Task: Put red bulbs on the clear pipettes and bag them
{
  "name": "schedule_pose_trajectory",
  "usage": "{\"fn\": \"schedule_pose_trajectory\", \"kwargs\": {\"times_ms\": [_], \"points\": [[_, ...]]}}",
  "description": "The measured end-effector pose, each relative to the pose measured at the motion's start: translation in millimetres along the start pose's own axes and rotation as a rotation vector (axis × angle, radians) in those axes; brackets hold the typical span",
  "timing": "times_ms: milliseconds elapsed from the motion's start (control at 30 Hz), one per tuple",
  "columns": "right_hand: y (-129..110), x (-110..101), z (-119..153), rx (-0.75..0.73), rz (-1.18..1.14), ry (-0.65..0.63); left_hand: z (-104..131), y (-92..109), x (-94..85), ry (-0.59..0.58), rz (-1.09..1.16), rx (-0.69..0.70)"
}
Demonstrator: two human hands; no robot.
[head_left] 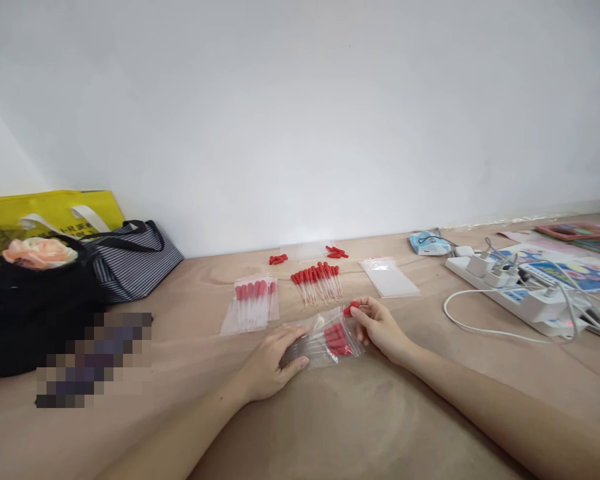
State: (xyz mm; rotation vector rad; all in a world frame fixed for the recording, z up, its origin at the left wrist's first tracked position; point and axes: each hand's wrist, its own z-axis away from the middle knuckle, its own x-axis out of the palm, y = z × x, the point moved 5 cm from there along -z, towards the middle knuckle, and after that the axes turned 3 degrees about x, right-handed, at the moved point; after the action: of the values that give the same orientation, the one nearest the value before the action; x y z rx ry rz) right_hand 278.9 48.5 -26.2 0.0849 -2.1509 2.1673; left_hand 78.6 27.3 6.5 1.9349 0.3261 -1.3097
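Observation:
A clear zip bag with several red-bulbed droppers inside lies flat in front of me, bulbs towards its right end. My left hand curves around the bag's left end, thumb and fingers on the plastic. At the right end, my right hand pinches a red dropper bulb beside the bag's edge; its stem is hard to make out. Just beyond lies a fanned row of red-bulbed droppers. To the left, another clear bag has droppers in or on it.
Near the wall are two small piles of loose red bulbs. A stack of clear bags lies right of the droppers. Farther right are a power strip with cables and a blue packet. Bags, one a striped bag, stand left.

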Motion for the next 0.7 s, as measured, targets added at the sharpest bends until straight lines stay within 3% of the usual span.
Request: {"fn": "schedule_pose_trajectory", "kwargs": {"times_ms": [333, 600, 700], "points": [[-5, 10, -1, 0.096, 0.242, -0.155, -1, 4, -1.2, 0.009, -0.004, 0.010], [4, 5, -12, 0.164, 0.262, 0.018, -1, 3, -1.6, 0.027, -0.003, 0.022], [8, 4, -13, 0.168, 0.267, 0.021, -1, 4, -1.9, 0.030, -0.008, 0.017]]}}
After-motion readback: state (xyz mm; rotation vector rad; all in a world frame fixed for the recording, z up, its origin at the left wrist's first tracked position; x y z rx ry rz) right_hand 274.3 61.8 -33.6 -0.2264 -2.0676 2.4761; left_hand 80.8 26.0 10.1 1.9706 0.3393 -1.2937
